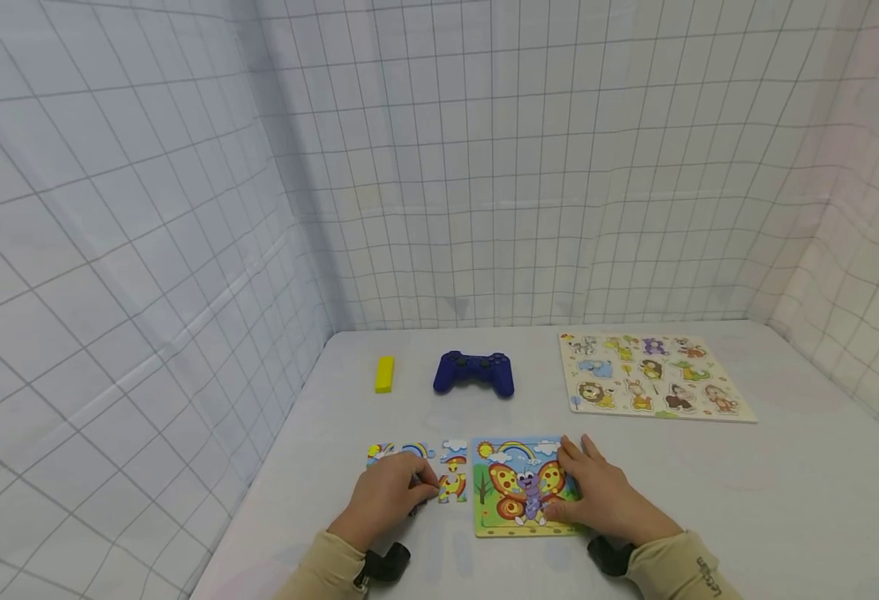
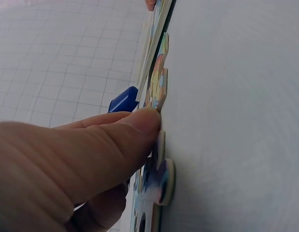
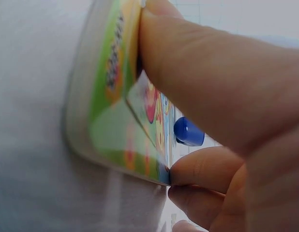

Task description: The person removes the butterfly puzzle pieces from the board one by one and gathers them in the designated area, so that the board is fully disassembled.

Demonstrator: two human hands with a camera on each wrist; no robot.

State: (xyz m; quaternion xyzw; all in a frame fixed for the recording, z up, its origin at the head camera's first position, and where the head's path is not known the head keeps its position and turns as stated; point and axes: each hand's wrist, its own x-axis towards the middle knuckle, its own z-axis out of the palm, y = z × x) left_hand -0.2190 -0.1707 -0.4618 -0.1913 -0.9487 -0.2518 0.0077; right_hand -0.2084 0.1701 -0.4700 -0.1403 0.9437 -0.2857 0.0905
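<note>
Near the front of the table, a butterfly jigsaw puzzle [image 1: 510, 477] lies flat in its square board. My right hand [image 1: 610, 498] rests across its right side, thumb on the picture and other fingers spread by the edge; the right wrist view shows the thumb [image 3: 188, 63] over the board's printed face [image 3: 125, 145]. To the left, my left hand [image 1: 388, 490] pinches the edge of a yellow-and-red jigsaw piece [image 1: 454, 488] between thumb and forefinger. More jigsaw pieces [image 1: 454, 451] lie just beyond it, and others are partly hidden under my left hand.
Behind the puzzle lies a dark blue game controller [image 1: 474, 372], with a yellow block [image 1: 384, 374] to its left. An animal puzzle board [image 1: 652, 379] lies at the back right. White gridded cloth walls [image 1: 529, 183] stand at the back and sides.
</note>
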